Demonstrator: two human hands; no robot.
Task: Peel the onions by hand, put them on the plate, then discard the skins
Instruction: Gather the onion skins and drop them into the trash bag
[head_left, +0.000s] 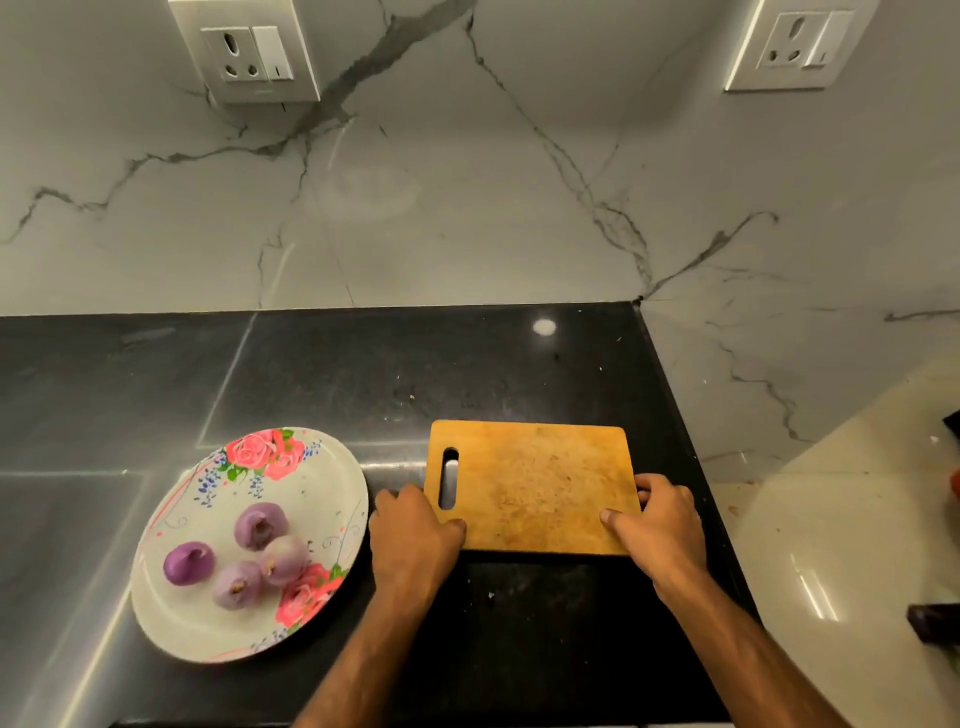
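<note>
Several peeled purple onions (257, 558) lie together on a white floral plate (208, 629) at the left of the black counter. To the right of the plate sits a wooden cutting board (535, 483) with a slot handle, its surface bare. My left hand (413, 535) grips the board's near left corner, thumb on top. My right hand (657, 522) grips the near right corner, thumb lying on the wood. No loose skins show on the board or counter.
The black stone counter (363, 374) runs back to a marble wall with two sockets (249, 52). On the right the counter ends at a side wall, with a cream floor (831, 545) and dark objects at the frame's right edge.
</note>
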